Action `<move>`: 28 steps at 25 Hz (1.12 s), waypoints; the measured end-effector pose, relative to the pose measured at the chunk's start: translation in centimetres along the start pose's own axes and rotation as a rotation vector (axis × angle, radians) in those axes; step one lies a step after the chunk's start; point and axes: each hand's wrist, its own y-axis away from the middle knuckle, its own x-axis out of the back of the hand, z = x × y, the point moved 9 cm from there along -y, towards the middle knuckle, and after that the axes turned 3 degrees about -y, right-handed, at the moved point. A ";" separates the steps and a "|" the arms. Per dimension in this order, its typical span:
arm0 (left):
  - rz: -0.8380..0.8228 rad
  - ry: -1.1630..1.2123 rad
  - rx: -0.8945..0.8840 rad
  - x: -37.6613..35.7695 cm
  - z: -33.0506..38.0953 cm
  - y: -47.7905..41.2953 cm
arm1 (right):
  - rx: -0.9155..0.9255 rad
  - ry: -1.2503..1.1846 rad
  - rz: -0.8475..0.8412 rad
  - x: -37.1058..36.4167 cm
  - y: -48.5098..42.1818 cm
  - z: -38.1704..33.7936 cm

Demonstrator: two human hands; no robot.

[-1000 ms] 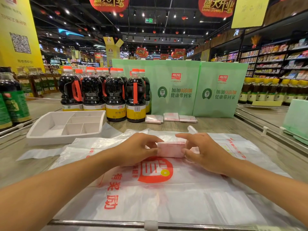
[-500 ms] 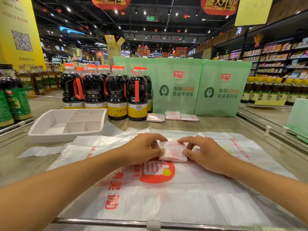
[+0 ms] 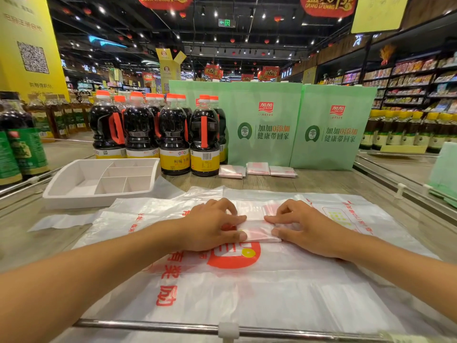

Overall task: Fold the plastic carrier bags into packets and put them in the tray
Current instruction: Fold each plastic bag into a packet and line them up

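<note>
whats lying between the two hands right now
Head view: a folded bag packet lies between the left hand and the right hand, both pressing on its ends. It rests on the flat carrier bags.

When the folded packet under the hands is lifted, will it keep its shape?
The packet likely springs open a little: the left hand and right hand press it flat. It is thin glossy plastic, so probably very light and slippery.

Dark sauce bottles stand beside green display bags.
</note>
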 end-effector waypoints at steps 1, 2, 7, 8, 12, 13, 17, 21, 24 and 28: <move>-0.027 -0.015 0.011 -0.3 -0.2 -0.1 | -0.006 0.005 -0.018 -0.1 0.1 0.1; -0.059 -0.030 0.023 -0.6 -0.5 -0.1 | -0.013 0.010 -0.036 -0.3 0.0 0.1; -0.122 -0.077 0.019 -1.4 -0.7 0.0 | 0.047 0.115 -0.023 0.1 0.2 -1.1; -0.079 -0.083 -0.018 -0.9 -0.4 0.1 | 0.087 0.156 -0.006 0.2 0.4 -1.7; 0.101 0.039 -0.159 1.1 1.0 0.4 | 0.146 0.099 0.031 0.8 1.0 -2.6; 0.114 0.068 -0.177 1.3 1.2 0.6 | 0.146 0.082 0.034 1.0 1.2 -2.6; 0.155 0.127 -0.203 1.9 1.2 1.1 | 0.104 0.085 0.037 1.4 1.9 -2.6; 0.250 0.258 -0.127 3.1 0.2 1.3 | 0.108 0.042 0.123 2.4 1.6 -3.3; 0.323 0.278 -0.073 3.5 0.1 0.9 | 0.108 0.027 0.225 2.7 1.0 -3.5; 0.336 0.312 -0.024 3.1 0.5 0.2 | 0.077 -0.014 0.257 2.1 0.3 -3.0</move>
